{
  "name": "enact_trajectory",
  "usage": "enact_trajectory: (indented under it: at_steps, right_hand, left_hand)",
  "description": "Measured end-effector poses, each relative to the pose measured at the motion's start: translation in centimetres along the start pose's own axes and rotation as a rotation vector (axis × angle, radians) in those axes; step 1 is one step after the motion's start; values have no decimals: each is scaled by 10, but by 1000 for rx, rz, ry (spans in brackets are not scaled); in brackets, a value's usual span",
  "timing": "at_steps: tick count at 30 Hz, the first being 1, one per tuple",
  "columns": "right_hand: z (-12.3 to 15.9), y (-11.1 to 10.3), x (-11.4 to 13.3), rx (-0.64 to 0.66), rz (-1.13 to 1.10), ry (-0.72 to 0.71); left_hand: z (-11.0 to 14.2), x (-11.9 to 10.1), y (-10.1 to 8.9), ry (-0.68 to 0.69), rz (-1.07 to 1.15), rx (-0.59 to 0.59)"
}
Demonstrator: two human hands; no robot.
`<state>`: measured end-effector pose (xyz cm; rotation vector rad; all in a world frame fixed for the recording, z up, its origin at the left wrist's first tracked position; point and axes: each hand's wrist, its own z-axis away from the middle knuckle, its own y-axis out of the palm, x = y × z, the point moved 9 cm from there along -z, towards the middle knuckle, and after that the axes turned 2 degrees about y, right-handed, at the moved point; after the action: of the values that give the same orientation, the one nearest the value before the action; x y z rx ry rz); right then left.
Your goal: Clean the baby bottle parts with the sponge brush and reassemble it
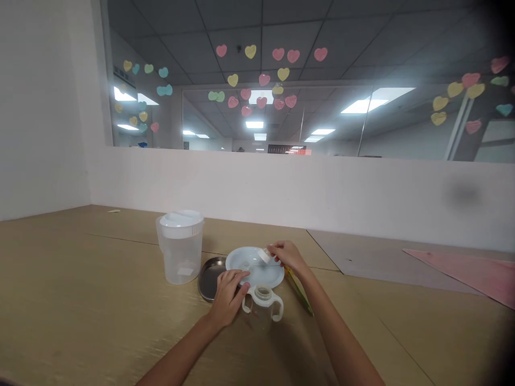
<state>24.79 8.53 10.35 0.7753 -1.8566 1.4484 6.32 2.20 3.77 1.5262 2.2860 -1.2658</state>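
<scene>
A clear baby bottle [263, 308] with a white two-handled collar stands uncapped on the table in front of me. My right hand [286, 255] pinches a small white bottle cap [264, 255] over the white plate [265, 276]. To the left, my left hand [230, 295] reaches over the plate's near left edge, fingers stretched and thumb apart, close to the bottle's left handle. A small clear piece [245, 266] lies on the plate just beyond these fingertips; whether they touch it is unclear. The left wrist and fingers hide part of a round metal tray [209, 276].
A clear plastic pitcher [182, 252] with a white lid stands left of the tray. Partly behind my right forearm lies a long green and yellow tool [298, 292]. Grey [370, 262] and pink [466, 268] mats lie at the right; a white wall with a window stands behind.
</scene>
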Motion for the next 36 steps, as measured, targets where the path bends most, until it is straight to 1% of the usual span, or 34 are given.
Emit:
enact_trajectory:
  at_steps: [3, 6, 11, 14, 17, 19, 22, 27, 31, 32, 34, 36]
  right_hand:
    - [-7, -2, -19, -37, 36, 43]
    - [-11, -5, -30, -53, 52, 56]
    - [-16, 0, -32, -36, 72, 53]
    - [-16, 4, -29, -20, 77, 44]
    - [-13, 5, -24, -13, 74, 30]
    - [-11, 4, -19, -11, 69, 12]
    - [-7, 4, -10, -8, 61, -15]
    - [-2, 8, 1, 9, 59, -44]
    - [1, 10, 12, 11, 81, -102]
    - [2, 11, 16, 12, 88, -118]
    - [8, 16, 27, 24, 102, -153]
    - [18, 25, 43, 53, 118, -202]
  left_hand:
    - [-2, 6, 0, -34, -13, -1]
    - [-6, 11, 0, -70, -20, -16]
    - [-10, 15, 5, -97, -18, -33]
    - [-9, 14, 3, -88, -47, -75]
    - [-6, 15, -3, -93, -108, -142]
    - [-6, 18, -6, -104, -143, -165]
    - [-7, 21, -8, -109, -149, -174]
    - [-9, 24, -7, -126, -67, -203]
    - [-9, 23, -2, -135, -51, -172]
    - [-9, 22, -3, -133, -43, -179]
    - [-7, 20, -9, -128, -6, -230]
    - [-5, 16, -16, -112, 44, -295]
